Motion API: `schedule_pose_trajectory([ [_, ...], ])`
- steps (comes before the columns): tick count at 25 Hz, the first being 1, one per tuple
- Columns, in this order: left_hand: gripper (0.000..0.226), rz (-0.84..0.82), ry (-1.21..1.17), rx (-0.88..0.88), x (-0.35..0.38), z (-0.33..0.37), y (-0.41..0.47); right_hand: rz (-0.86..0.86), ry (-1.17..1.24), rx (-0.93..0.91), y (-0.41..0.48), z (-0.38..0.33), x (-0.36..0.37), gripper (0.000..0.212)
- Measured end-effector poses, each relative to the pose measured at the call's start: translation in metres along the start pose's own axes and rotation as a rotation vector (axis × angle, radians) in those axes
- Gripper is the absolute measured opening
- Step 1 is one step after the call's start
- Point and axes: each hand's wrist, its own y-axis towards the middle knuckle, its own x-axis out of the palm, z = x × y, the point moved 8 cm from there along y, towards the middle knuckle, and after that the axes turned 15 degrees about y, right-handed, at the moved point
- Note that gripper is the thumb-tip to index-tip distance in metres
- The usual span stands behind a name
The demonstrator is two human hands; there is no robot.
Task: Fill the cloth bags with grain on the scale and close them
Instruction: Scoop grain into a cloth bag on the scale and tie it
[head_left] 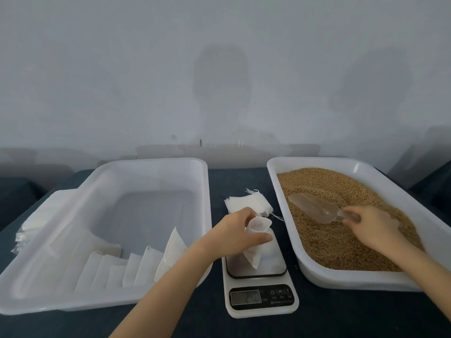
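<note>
The small white cloth bag point(255, 242) stands over the steel plate of the kitchen scale point(262, 311), in the middle of the table between the two trays. Its mouth is held open and looks upward, and its lower end reaches down to the plate. The left hand point(234, 231) grips the upper part of the bag, with the thumb and fingers curled around it just under the mouth. The numbers on the display of the scale are too blurred to read.

Just behind the scale lies a flat pile of empty bags point(245, 203), with loose strings at the right edge.

To the right, the right hand point(373, 223) is closed around the handle of a clear plastic scoop point(314, 207). The scoop lies low on the brown grain point(341, 247), which fills the white tray on the right point(341, 280).

On the left is a second white tray point(146, 164). Along its near side a row of white bags point(136, 265) leans one against another. Outside its left edge there is a white pile point(36, 222); I cannot tell what it is.

Everything stands on a dark blue table cover point(214, 324), before a plain pale wall point(219, 69).
</note>
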Motion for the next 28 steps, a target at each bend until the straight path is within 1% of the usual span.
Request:
schedule_pose_trajectory([
  [2,0.039,-0.004,-0.005,-0.005,0.000,-0.001,0.001,0.002,-0.100,0.014,0.000,0.000,0.002,0.028],
  [4,0.039,-0.009,-0.008,-0.014,0.001,-0.003,0.000,0.053,-0.230,-0.041,-0.008,-0.013,-0.002,0.040],
  [5,0.039,-0.012,-0.009,-0.017,0.001,-0.003,0.000,0.106,-0.200,-0.116,-0.016,-0.028,-0.004,0.046],
  [6,0.040,-0.013,-0.008,-0.018,0.001,-0.003,0.000,0.137,-0.084,-0.222,-0.029,-0.048,-0.004,0.047],
  [7,0.040,-0.014,-0.006,-0.018,0.002,-0.003,0.000,0.098,0.078,-0.336,-0.045,-0.071,0.002,0.044],
  [8,0.041,-0.011,-0.006,-0.017,0.001,-0.002,0.001,-0.011,0.221,-0.447,-0.065,-0.095,0.013,0.039],
  [9,0.040,-0.005,-0.007,-0.013,0.001,-0.002,0.001,-0.152,0.299,-0.542,-0.085,-0.116,0.028,0.035],
  [10,0.039,0.006,-0.008,-0.002,0.000,-0.001,0.001,-0.272,0.326,-0.601,-0.099,-0.132,0.043,0.034],
  [11,0.037,0.016,-0.006,0.013,-0.001,0.000,0.002,-0.342,0.336,-0.643,-0.108,-0.142,0.055,0.037],
  [12,0.035,0.022,-0.009,0.026,-0.002,0.001,0.002,-0.356,0.330,-0.673,-0.111,-0.148,0.062,0.039],
  [14,0.033,0.009,-0.045,0.030,-0.001,0.003,0.002,-0.296,0.304,-0.672,-0.104,-0.152,0.066,0.040],
  [17,0.034,-0.032,-0.106,0.024,0.001,0.004,0.001,-0.246,0.259,-0.621,-0.094,-0.149,0.074,0.031],
  [19,0.032,-0.055,-0.196,0.032,0.001,0.006,0.000,-0.256,0.348,-0.566,-0.089,-0.147,0.078,0.020],
  [21,0.036,-0.034,-0.344,0.001,-0.004,0.004,-0.001,-0.252,0.449,-0.499,-0.081,-0.144,0.074,0.007],
  [24,0.043,0.004,-0.458,-0.070,-0.010,-0.006,-0.001,-0.229,0.519,-0.455,-0.069,-0.143,0.061,0.008],
  [26,0.043,0.012,-0.409,-0.033,-0.012,-0.007,-0.001,-0.211,0.559,-0.454,-0.063,-0.143,0.053,0.007],
  [28,0.034,0.083,-0.291,-0.023,-0.017,-0.009,-0.001,-0.200,0.610,-0.454,-0.058,-0.143,0.047,0.006],
])
